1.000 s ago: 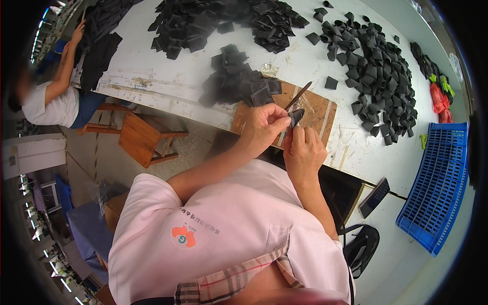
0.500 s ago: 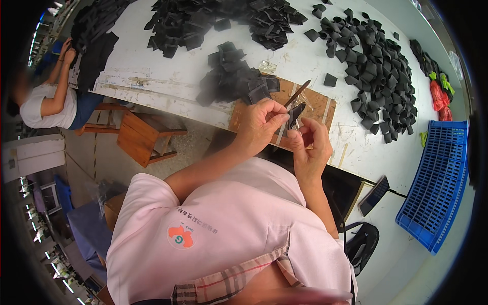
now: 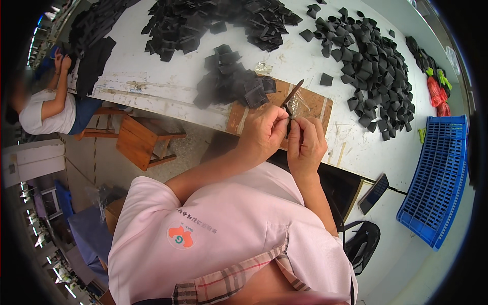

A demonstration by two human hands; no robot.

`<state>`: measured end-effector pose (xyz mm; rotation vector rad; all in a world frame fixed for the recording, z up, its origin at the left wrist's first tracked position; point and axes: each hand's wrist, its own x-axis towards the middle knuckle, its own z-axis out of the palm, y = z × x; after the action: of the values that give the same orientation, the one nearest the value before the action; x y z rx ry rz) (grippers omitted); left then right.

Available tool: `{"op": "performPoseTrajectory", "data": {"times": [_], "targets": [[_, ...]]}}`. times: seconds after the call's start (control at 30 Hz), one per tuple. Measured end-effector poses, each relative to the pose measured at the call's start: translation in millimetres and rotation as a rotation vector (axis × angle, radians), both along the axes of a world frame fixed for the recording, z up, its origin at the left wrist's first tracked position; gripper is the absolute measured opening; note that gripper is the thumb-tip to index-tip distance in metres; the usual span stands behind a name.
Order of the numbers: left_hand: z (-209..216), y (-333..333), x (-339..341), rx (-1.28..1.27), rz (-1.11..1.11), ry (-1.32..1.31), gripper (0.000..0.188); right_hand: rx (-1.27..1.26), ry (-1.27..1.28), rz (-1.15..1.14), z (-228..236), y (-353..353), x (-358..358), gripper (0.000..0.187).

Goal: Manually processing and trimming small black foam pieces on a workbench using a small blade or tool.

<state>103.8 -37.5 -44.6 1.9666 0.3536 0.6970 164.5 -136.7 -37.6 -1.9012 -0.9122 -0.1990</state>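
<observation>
My left hand [image 3: 263, 131] is closed in a pinch at the near edge of a brown board [image 3: 321, 105]. Close against it, my right hand [image 3: 307, 146] pinches as well, thumb against fingertips. Between them is a small black fabric piece [image 3: 289, 118], mostly hidden by my fingers. Just beyond the fingertips, a thin dark brown pointed strip [image 3: 294, 91] slants over the board, beside crumpled clear plastic [image 3: 300, 103]. A heap of flat black fabric pieces [image 3: 229, 81] lies on the table left of the board, partly overlapping it.
Folded black loops [image 3: 378, 71] cover the table's right side. More black pieces [image 3: 188, 25] are piled at the back. A blue plastic crate [image 3: 436, 178] stands at right, near a phone-like dark device [image 3: 373, 194]. At left, a co-worker [image 3: 48, 107] sits by a wooden stool [image 3: 140, 141].
My hands have come together; the right moved left and slightly up to meet the left. The black piece that showed between them is now mostly covered by fingers.
</observation>
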Motion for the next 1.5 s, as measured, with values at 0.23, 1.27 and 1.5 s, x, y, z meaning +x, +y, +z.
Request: {"op": "performPoseTrajectory", "data": {"times": [0.23,1.27,1.5], "targets": [[0.0,-3.3,4.8,-0.307,0.096,-0.113,0.007,-0.166,-0.209,-0.026,-3.7,3.5,-0.3,0.012],[48.7,56.7,20.1,-1.844,-0.680,-0.185,0.013,0.395,1.041,0.489,68.5,21.6,43.5,0.020],[31.1,63.0,30.1,-1.831,-0.600,-0.055,0.007,0.335,1.165,0.568,24.4,33.5,65.4,0.025]]}}
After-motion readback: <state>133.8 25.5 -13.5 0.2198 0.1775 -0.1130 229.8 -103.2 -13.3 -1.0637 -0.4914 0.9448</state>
